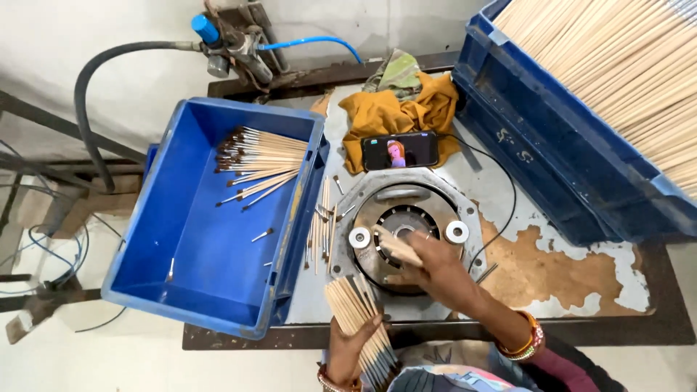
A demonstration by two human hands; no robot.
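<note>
You're working right over the round metal machine (pixel 401 226) set into the counter (pixel 573 290), and everything is sitting within a short reach of it. Your left hand (pixel 347 347) is clamping a fanned bundle of wooden sticks (pixel 357 312) low at the counter's near edge, fingers wrapped tight around its middle, so the stock is waiting just beside the machine. Your right hand (pixel 434 265) is pinching a single stick (pixel 396 245) between thumb and fingertips, angling its tip toward the centre opening of the machine, between the two white rollers (pixel 457 231). On your left, the blue bin (pixel 156 239) is standing close against the counter, holding a small pile of dark-tipped sticks (pixel 260 161) at its far end. A few loose sticks (pixel 321 225) are lying between bin and machine. The big blue crate (pixel 537 138) of raw sticks is leaning at the far right, and a phone (pixel 400 151) is resting on an orange cloth (pixel 385 112) behind the machine.
</note>
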